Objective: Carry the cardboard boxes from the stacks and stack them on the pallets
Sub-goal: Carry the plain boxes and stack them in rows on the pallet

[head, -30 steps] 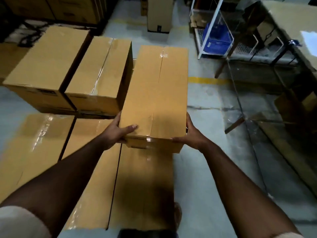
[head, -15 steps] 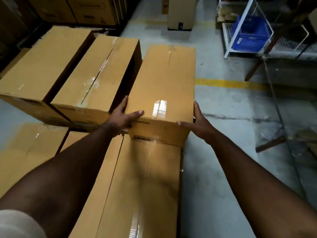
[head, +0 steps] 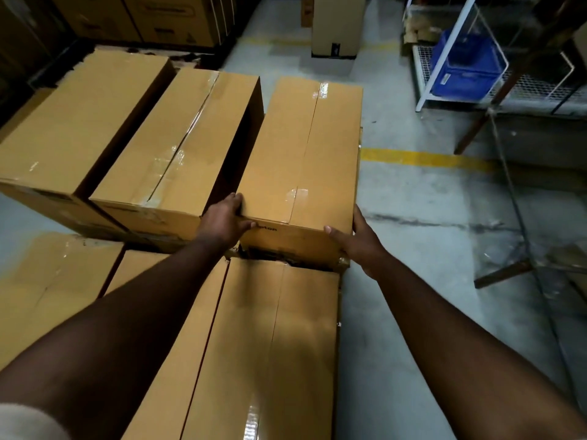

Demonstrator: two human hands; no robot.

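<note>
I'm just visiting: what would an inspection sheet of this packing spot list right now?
Surface: grey concrete floor with a yellow line.
Job's things: held box at the right end of a row beside two upper boxes; lower boxes lie nearer.
Clutter: blue crate on a wire shelf.
Hands: left hand and right hand grip the held box's near corners.
Cables: nothing seen.
Surroundings: dark stacked cartons behind.

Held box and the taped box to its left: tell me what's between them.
In the head view, only a narrow dark gap separates the held box from the taped box; the left hand reaches into its near end. Nothing else shows there.
</note>
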